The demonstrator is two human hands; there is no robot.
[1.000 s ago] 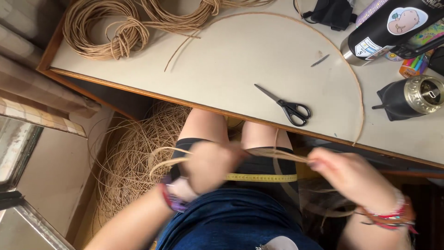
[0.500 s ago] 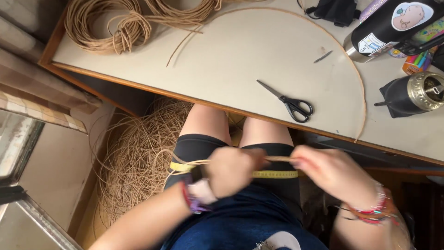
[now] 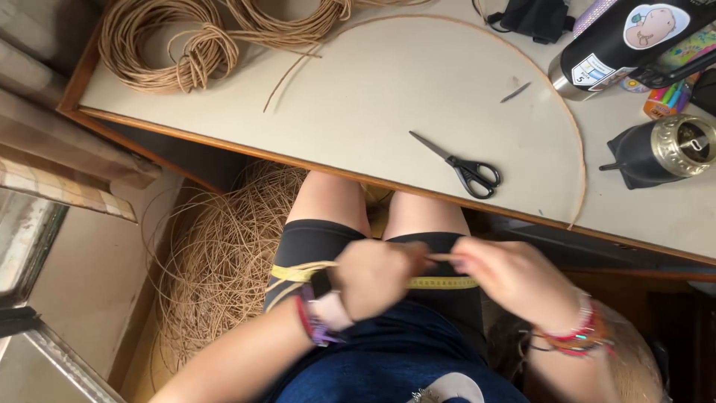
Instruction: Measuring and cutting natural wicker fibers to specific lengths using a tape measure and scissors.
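Lower centre: left hand (image 3: 377,280) and right hand (image 3: 507,276) both pinch one cane strand (image 3: 441,257) taut over the lap, along a yellow tape (image 3: 440,283), apparently to measure it. Mid-frame: scissors (image 3: 466,170) on table (image 3: 388,97). Upper right: black bottle (image 3: 626,37), white rectangular label, round sticker.

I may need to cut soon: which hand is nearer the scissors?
Right. The right hand is over the lap just below the scissors on the table; the left hand sits further to the left.
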